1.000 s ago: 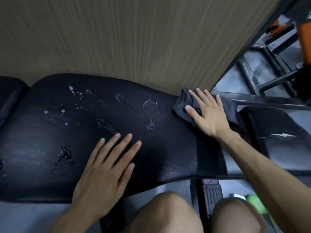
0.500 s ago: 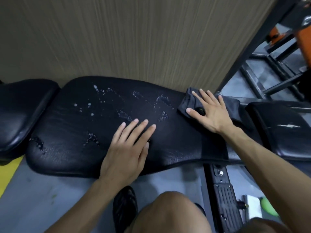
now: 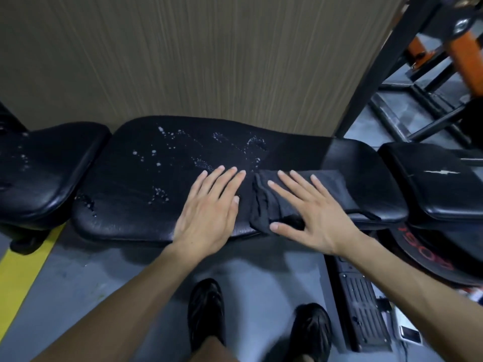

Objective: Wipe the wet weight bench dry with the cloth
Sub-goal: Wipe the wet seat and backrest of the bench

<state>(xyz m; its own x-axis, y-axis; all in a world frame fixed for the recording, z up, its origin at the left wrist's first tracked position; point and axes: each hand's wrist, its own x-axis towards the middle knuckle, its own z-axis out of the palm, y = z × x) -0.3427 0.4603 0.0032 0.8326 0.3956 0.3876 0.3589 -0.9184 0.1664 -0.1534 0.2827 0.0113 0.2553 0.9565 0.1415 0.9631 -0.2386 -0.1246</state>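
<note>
The black padded weight bench [image 3: 125, 205] runs left to right along a wall, with water drops [image 3: 183, 152] scattered over the left and middle of its long pad. A dark grey cloth [image 3: 332, 189] lies bunched on the pad's right part. My right hand [image 3: 311, 212] presses flat on the cloth with its fingers spread. Just left of the cloth, my left hand [image 3: 209, 207] rests flat on the bare pad, fingers straight. Both hands lie side by side near the pad's front edge.
A second seat pad [image 3: 44, 168] with a few drops adjoins on the left. Another black pad [image 3: 444, 186] sits at the right above a weight plate [image 3: 431, 259]. A black and orange rack frame [image 3: 423, 74] stands behind. Yellow floor line [image 3: 18, 278] at left; my shoes below.
My right hand has dragged the cloth from the pad's far right edge toward the front and left, close beside my left hand. The view has pulled back and higher.
</note>
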